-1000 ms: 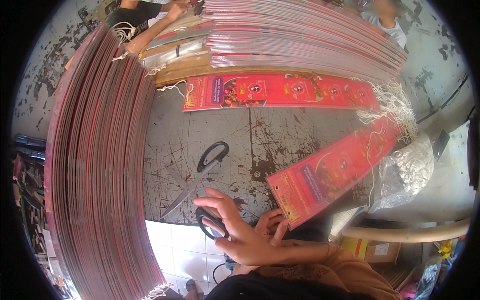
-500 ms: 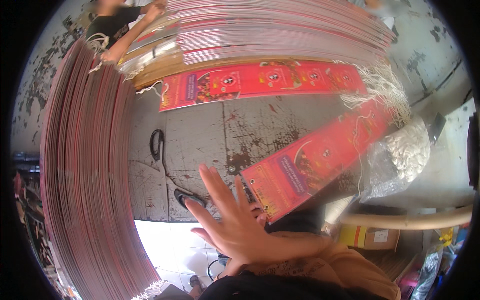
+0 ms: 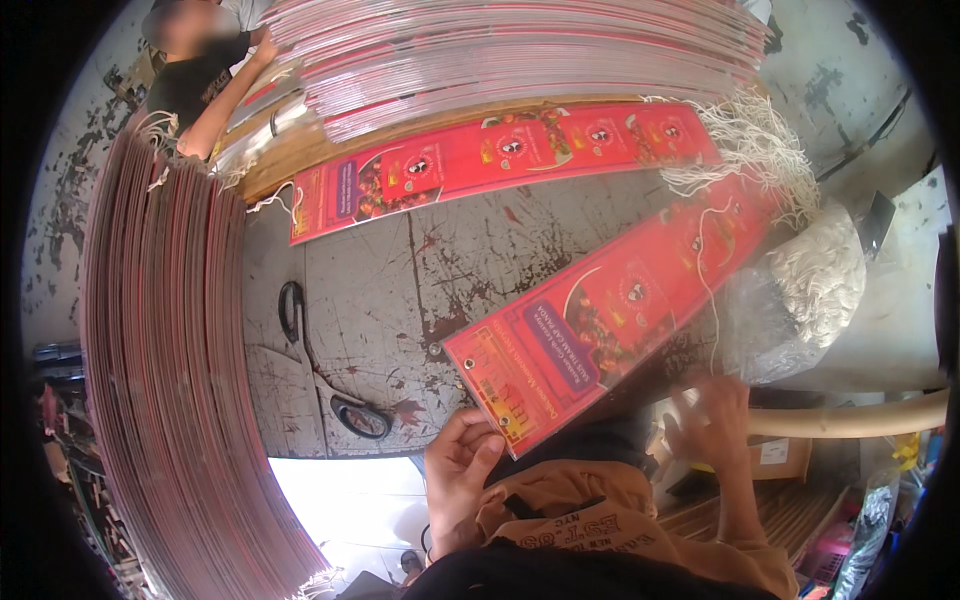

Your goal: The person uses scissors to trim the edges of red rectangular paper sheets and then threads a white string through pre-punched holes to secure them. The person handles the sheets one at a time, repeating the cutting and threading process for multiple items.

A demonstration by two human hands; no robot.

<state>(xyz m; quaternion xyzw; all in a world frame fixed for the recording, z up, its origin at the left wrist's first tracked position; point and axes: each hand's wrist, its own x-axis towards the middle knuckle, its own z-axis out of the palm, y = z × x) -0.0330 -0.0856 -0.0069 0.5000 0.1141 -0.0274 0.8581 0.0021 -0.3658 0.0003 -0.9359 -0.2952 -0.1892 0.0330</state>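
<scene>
My left hand [image 3: 462,475] pinches the lower left corner of a long red printed strip [image 3: 610,310], thumb on top. The strip slants up to the right across the table, with punched holes along its near end. My right hand [image 3: 712,425] is low on the right, fingers bent and smeared by motion. A thin white string [image 3: 712,290] hangs over the strip down to that hand; whether the fingers hold it I cannot tell. Another red strip [image 3: 500,160] lies farther back, with a bundle of white strings [image 3: 765,150] at its right end. Black-handled scissors [image 3: 325,370] rest open on the table.
A tall stack of strips [image 3: 170,380] fills the left side, and another stack [image 3: 530,60] stands at the back. White cord in a plastic bag [image 3: 815,290] sits at the right. A beige tube [image 3: 850,418] lies beyond my right hand. A person [image 3: 200,80] is at the far left.
My right hand, spread near the scissors before, has swung right to beside the hanging string. My left hand, mostly hidden then, now shows at the strip's corner.
</scene>
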